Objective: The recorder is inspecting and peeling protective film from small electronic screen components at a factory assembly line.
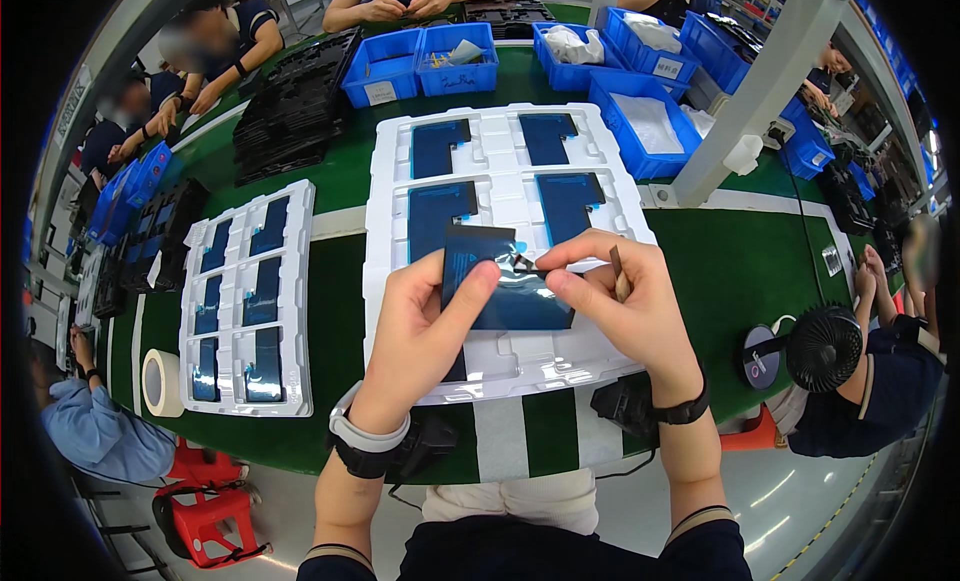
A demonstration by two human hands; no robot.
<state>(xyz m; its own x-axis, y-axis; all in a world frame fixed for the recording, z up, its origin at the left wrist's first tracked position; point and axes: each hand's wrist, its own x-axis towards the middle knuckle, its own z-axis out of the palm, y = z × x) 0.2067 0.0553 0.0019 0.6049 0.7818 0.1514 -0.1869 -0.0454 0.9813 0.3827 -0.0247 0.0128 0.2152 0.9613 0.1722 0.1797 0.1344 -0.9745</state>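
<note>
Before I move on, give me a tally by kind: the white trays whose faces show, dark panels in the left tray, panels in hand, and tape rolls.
White trays, faces showing: 2
Dark panels in the left tray: 6
Held panel, at the hands: 1
Tape roll: 1
Total: 10
</note>
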